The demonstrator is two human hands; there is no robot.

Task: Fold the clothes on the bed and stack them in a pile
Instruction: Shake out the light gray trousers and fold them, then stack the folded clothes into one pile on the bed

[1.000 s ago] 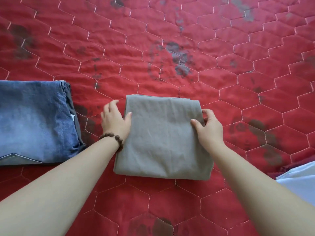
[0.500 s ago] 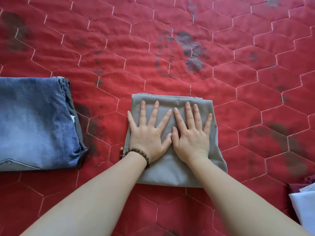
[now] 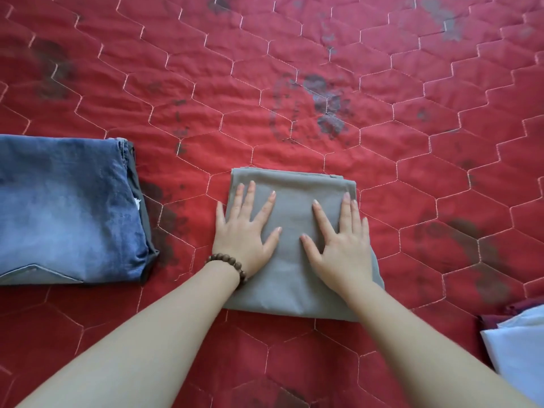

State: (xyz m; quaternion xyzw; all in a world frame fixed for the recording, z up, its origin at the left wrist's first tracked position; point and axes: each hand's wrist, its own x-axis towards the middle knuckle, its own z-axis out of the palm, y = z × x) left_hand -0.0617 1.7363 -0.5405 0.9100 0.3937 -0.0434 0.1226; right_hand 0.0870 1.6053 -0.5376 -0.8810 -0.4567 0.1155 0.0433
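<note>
Grey garment [image 3: 294, 245] folded, centre of bed [image 3: 382, 83]; left hand [image 3: 245, 231] and right hand [image 3: 341, 240] flat, fingers spread, pressing it. Folded jeans [image 3: 67, 207] at 9 o'clock. White cloth [image 3: 518, 348] at 4 o'clock, probably unfolded. Stacking pending.

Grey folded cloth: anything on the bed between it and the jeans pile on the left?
Nothing visible. Only bare red quilt lies between the grey folded cloth and the folded jeans. Left hand and right hand press flat on the cloth.
</note>
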